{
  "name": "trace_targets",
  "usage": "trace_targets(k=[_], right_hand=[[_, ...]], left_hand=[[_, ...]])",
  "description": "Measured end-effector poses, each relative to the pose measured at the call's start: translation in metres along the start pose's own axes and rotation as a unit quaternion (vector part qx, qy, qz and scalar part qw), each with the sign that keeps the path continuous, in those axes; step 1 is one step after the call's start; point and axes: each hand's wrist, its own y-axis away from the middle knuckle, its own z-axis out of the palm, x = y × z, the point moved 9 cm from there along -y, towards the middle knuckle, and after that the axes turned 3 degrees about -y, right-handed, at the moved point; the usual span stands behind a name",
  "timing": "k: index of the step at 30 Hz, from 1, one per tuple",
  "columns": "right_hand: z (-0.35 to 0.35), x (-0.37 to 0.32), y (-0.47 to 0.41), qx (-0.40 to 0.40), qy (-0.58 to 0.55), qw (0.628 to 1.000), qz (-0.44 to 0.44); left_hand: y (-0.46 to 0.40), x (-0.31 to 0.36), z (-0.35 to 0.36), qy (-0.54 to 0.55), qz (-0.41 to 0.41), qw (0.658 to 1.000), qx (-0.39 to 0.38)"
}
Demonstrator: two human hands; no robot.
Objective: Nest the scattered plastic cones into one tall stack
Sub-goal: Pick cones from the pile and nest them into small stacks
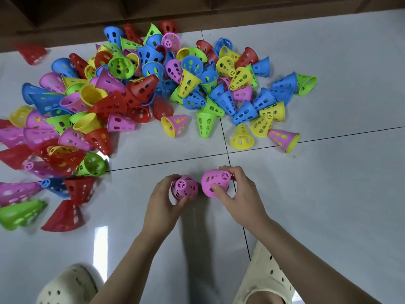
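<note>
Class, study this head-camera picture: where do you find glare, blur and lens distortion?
Head view: glare streaks shine on the glossy floor tiles near the left arm; cones at the left edge, such as the green cone, are smeared with blur; tile seams bow from wide-angle distortion; the hands and their pink cones look sharp.
</note>
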Motion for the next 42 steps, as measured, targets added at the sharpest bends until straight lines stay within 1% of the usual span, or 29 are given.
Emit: trace_targets(k=[3, 5, 9, 10, 11, 14, 16, 19, 22, 24, 25, 27, 29, 31, 32, 34, 36, 38, 42], right_hand=[[0.009, 0.007, -0.002, -0.032, 0.045, 0.998, -0.01], [0.013, 0.012, -0.002, -0.047, 0.068, 0.996, -0.022], [0.018, 0.019, -0.008, -0.07, 0.117, 0.99, -0.04], [0.018, 0.02, -0.009, -0.076, 0.122, 0.989, -0.041], [0.018, 0.019, -0.01, -0.082, 0.124, 0.988, -0.042], [0.015, 0.019, -0.014, -0.098, 0.138, 0.985, -0.045], [0.011, 0.019, -0.016, -0.1, 0.143, 0.984, -0.044], [0.006, 0.019, -0.017, -0.115, 0.143, 0.982, -0.052], [-0.006, 0.016, -0.017, -0.124, 0.164, 0.974, -0.1], [-0.023, 0.02, -0.02, -0.099, 0.184, 0.972, -0.11], [-0.031, 0.025, -0.021, -0.087, 0.188, 0.973, -0.105], [-0.043, 0.036, -0.024, -0.078, 0.187, 0.975, -0.092], [-0.049, 0.047, -0.026, -0.072, 0.179, 0.979, -0.074], [-0.052, 0.055, -0.028, -0.061, 0.169, 0.982, -0.052], [-0.053, 0.058, -0.03, -0.055, 0.164, 0.984, -0.044], [-0.053, 0.061, -0.032, -0.044, 0.152, 0.987, -0.027], [-0.055, 0.063, -0.035, -0.034, 0.139, 0.99, -0.015], [-0.056, 0.063, -0.038, -0.025, 0.136, 0.99, -0.01], [-0.056, 0.063, -0.041, -0.017, 0.127, 0.992, -0.01]], left_hand=[[0.0, 0.001, -0.003, 0.013, 0.002, 1.0, -0.001], [-0.001, 0.002, -0.006, 0.015, 0.013, 1.0, -0.017], [-0.007, 0.003, -0.018, -0.02, 0.046, 0.997, -0.058], [-0.01, 0.002, -0.025, -0.022, 0.045, 0.997, -0.054], [-0.016, 0.0, -0.034, -0.017, 0.041, 0.998, -0.036], [-0.045, -0.001, -0.062, -0.002, 0.029, 0.997, 0.068], [-0.076, 0.009, -0.069, -0.02, 0.027, 0.993, 0.112], [-0.132, 0.026, -0.056, -0.106, 0.052, 0.988, 0.103], [-0.179, 0.043, -0.043, -0.187, 0.097, 0.972, 0.105], [-0.203, 0.051, -0.035, -0.229, 0.093, 0.964, 0.098], [-0.213, 0.052, -0.029, -0.262, 0.078, 0.959, 0.079], [-0.224, 0.048, -0.014, -0.351, 0.051, 0.934, 0.029], [-0.225, 0.043, -0.003, -0.428, 0.066, 0.901, 0.0], [-0.223, 0.038, 0.001, -0.465, 0.092, 0.88, -0.01], [-0.222, 0.034, 0.001, -0.471, 0.09, 0.877, -0.015], [-0.22, 0.027, -0.001, -0.47, 0.073, 0.879, -0.026], [-0.217, 0.024, -0.002, -0.453, 0.068, 0.888, -0.034], [-0.214, 0.025, -0.005, -0.41, 0.071, 0.909, -0.02], [-0.205, 0.035, -0.013, -0.265, 0.065, 0.962, 0.03]])
